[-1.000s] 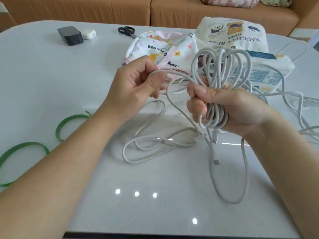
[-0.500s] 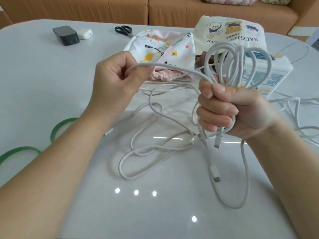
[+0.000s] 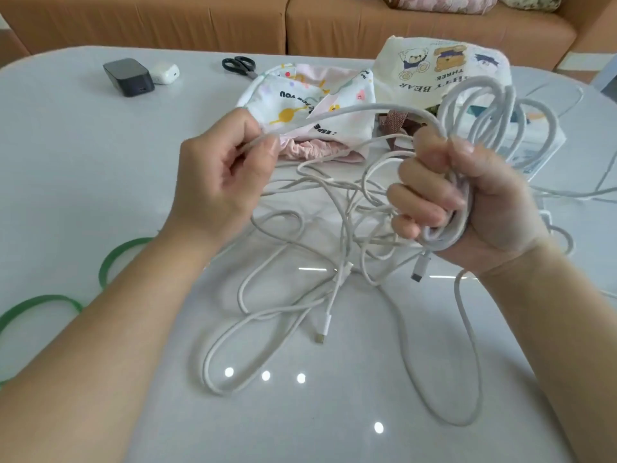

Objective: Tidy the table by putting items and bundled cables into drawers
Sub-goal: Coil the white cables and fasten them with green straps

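**Cable bundling: part done, strand newly drawn out**

Near: loose cable, white, slack loops on the surface, plug ends free.
Near left: green bands, unused.
Middle: left hand pinches one strand. Right hand is fisted round the coil, whose loops stand above the fist.
Change: within the last second the left hand has pulled its strand leftward, away from the right hand. It now arcs between them, probably to become the next loop. Much cable remains uncoiled, and the coil is untied.
Far: printed pouch, pink lining showing, contents unseen; bear bag, contents hidden.
Far left: scissors, black charger, white case.
No drawer in view.
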Motion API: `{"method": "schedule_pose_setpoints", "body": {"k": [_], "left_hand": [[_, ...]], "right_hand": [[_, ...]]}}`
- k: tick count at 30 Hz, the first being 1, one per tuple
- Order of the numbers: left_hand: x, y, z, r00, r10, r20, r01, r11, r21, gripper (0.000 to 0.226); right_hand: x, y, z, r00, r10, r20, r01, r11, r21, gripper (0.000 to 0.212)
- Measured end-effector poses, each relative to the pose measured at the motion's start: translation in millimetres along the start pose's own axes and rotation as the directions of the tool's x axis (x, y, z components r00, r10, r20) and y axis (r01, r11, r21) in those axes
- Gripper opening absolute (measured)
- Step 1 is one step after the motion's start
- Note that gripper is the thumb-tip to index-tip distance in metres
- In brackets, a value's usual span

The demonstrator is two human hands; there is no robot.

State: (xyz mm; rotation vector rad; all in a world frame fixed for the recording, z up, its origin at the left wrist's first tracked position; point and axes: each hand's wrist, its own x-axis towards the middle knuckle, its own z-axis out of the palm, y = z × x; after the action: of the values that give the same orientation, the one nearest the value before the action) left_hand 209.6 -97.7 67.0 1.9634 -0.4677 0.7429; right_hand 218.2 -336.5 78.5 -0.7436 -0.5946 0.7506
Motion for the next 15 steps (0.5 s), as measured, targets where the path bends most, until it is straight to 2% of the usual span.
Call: {"method": "schedule_pose_setpoints", "body": {"k": [3,7,10,15], "left_hand": [[-3,3,9,0.998,0.012,0.065,-0.012,1.000,-0.003,0.028],[-10,6,16,0.984,0.045,0.174,-0.058,0.995,0.075,0.026],[-11,8,18,0.970,0.082,0.227,-0.095,0.994,0.048,0.026],[-12,10,23,0.933,0.148,0.327,-0.160,0.987,0.008,0.025]], "right_hand": [[3,7,2,0.998,0.053,-0.043,-0.055,0.997,-0.055,0.028],[8,15,10,0.950,0.004,-0.312,-0.073,0.975,-0.209,0.022],[11,16,13,0.892,-0.010,-0.452,-0.099,0.971,-0.217,0.022],[13,19,14,0.865,0.023,-0.501,-0.168,0.955,-0.246,0.033]]}}
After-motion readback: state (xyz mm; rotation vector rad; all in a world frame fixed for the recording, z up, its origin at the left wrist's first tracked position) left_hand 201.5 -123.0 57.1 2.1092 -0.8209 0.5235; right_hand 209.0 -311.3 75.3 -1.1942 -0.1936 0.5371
